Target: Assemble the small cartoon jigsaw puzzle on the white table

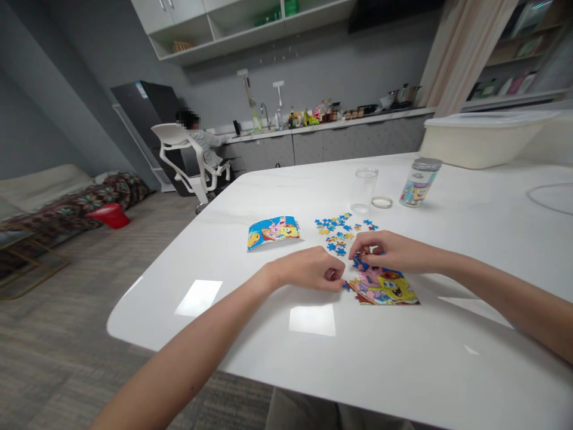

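Note:
A partly assembled cartoon jigsaw puzzle (394,288) lies flat on the white table, with a yellow and a pink figure on it. My left hand (313,269) is closed at its left edge, and a small blue puzzle piece (346,286) shows at the fingertips. Over the puzzle's upper left corner, my right hand (387,248) pinches a piece that the fingers partly hide. Loose puzzle pieces (331,224) lie scattered just beyond both hands. A curled picture sheet (274,232) with the same cartoon figures rests to the left of them.
Behind the pieces stand a clear jar (366,185), a round lid ring (382,202) and a cartoon-printed canister (419,184). A cream storage bin (481,140) occupies the table's far right. Across the room, a person sits on a white chair (172,136) by the kitchen counter (313,136).

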Motion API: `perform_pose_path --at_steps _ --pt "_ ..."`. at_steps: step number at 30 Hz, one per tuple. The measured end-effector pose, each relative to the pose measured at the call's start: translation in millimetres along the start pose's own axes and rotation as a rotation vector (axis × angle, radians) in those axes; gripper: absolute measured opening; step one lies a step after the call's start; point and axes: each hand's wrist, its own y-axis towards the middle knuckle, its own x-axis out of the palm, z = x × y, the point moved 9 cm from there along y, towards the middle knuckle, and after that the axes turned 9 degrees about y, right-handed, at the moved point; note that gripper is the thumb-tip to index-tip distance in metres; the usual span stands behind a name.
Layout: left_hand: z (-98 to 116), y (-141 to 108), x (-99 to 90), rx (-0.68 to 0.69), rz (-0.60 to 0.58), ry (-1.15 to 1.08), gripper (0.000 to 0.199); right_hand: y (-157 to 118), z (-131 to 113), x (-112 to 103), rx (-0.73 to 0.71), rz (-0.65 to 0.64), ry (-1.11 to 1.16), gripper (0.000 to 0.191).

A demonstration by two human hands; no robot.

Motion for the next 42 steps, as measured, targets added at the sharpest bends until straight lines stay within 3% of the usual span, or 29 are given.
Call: perform_pose_path --at_steps 5,14,21,29,42 --pt "-0.2 -0.6 -0.2 0.007 0.006 0.002 0.016 0.7 -1.7 -2.2 0.018 0.038 0.007 0.023" --pt "-2.7 -1.0 0.9 -0.023 -0.014 0.043 0.018 2.0 9.8 -24.0 0.074 0.267 0.071 0.017" --pt "-3.8 -1.9 2.1 -0.012 -0.007 0.063 0.018 2.9 14.9 -23.0 0.094 0.263 0.158 0.014" --pt "-6.3 -1.4 1.3 -0.051 -0.003 0.079 0.012 2.3 9.9 -25.7 0.079 0.275 0.053 0.016" --pt "-7.0 -1.9 1.8 -0.065 -0.029 0.058 0.022 3.5 11.4 -25.6 0.064 0.266 0.026 0.018"
